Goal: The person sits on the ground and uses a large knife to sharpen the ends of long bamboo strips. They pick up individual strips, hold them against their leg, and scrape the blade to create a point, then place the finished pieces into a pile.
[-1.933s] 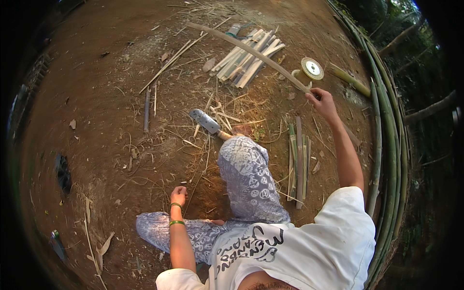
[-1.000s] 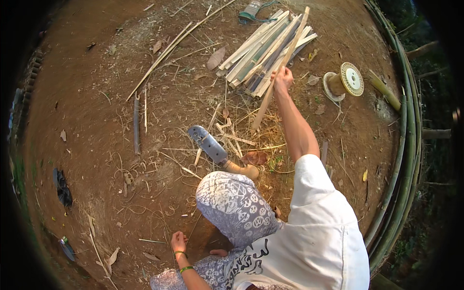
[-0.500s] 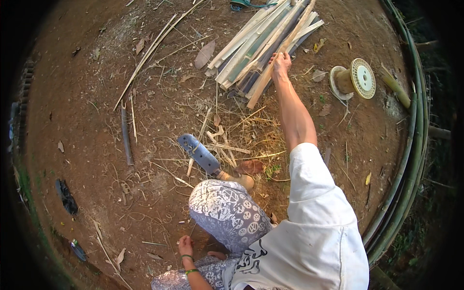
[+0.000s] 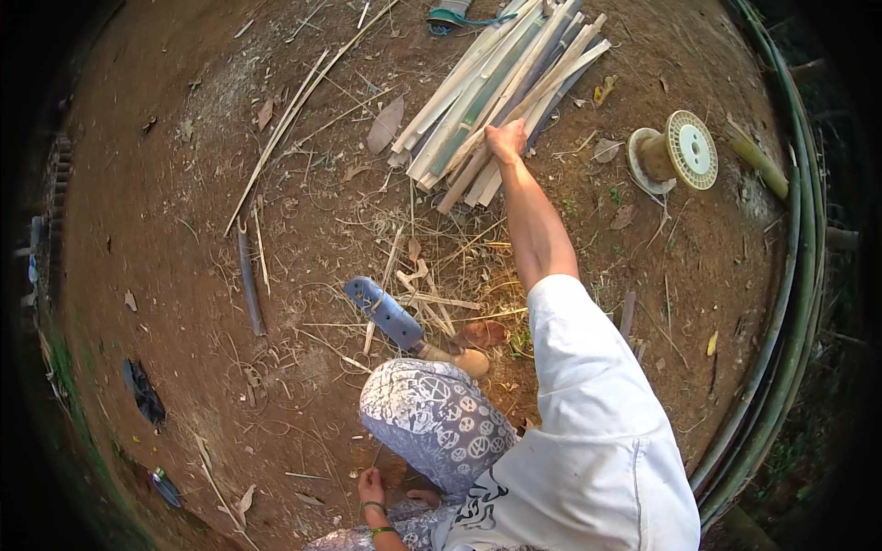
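My right hand [image 4: 507, 140] reaches forward to a pile of split bamboo strips [image 4: 473, 101], its fingers closed round a pale bamboo strip [image 4: 542, 99] lying along the top of the pile. The fingertips are partly hidden beneath the hand. Low down beside my bent knee, my left hand [image 4: 371, 487] has its fingers curled together; what they hold, if anything, is too small to make out. Just ahead of the knee, a broad dark-bladed cleaver [image 4: 390, 314] with a wooden handle [image 4: 459, 359] rests on the ground.
A pale spool [image 4: 691, 151] stands right of the pile. Long green bamboo poles [image 4: 797, 303] curve along the right edge. Thin shavings and offcuts [image 4: 432, 301] litter the brown soil. A dark stick [image 4: 250, 285] and long thin strips [image 4: 285, 119] lie to the left.
My right hand has come down and left with the strip, which now rests lower on the pile. My left hand has barely moved; the whole view has shifted slightly.
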The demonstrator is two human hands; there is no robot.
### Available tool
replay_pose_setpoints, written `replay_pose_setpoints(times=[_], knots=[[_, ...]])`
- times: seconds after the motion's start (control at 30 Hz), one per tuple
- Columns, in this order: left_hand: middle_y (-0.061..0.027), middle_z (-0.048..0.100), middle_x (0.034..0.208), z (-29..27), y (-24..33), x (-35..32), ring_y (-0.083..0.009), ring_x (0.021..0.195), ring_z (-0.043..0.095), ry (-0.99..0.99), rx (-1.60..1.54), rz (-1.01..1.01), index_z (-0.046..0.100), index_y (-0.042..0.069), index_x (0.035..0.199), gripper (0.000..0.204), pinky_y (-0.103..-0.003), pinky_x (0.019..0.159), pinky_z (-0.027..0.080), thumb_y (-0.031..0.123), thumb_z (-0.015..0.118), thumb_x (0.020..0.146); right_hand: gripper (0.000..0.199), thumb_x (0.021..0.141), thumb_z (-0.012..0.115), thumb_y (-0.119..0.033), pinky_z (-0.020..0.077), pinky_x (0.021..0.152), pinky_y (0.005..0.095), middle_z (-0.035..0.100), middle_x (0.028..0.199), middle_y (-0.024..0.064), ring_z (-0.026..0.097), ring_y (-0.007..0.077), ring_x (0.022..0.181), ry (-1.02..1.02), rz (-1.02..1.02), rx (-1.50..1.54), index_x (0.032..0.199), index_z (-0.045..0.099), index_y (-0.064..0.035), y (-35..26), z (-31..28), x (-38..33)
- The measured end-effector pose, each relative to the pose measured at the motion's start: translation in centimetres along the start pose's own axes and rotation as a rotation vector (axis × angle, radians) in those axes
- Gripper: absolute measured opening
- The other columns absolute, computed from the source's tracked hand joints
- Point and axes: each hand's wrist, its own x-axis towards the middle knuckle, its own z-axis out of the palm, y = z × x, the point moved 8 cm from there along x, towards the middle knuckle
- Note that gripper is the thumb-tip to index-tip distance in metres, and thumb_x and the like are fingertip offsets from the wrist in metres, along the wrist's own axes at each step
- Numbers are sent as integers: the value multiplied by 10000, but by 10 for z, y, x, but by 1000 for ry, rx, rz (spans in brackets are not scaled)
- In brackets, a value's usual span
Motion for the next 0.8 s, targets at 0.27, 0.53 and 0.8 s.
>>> replay_pose_setpoints(times=[0.27,0.53,0.8], knots=[[-46,656,850,-1,28,-13,-149,739,642,-44,-144,-126,623,40,1116,236,-306,634,533,237,613,985,672,795,639,-178,462,990,465,595,1198,324,595,456,1125,217,-112,376,1356,376,82,30,-5,-18],[-42,659,842,7,32,6,-148,731,638,-65,-147,-57,613,49,1148,250,-305,645,529,246,598,995,623,878,675,-247,502,934,429,650,1153,273,659,373,1044,202,-193,289,1363,415,45,53,-28,-59],[-38,634,839,6,93,24,-122,741,617,-46,-275,148,577,34,1213,260,-273,658,521,180,580,998,535,885,673,-186,523,848,452,687,1032,245,677,397,954,134,-405,350,1328,466,30,-15,-40,-159]])
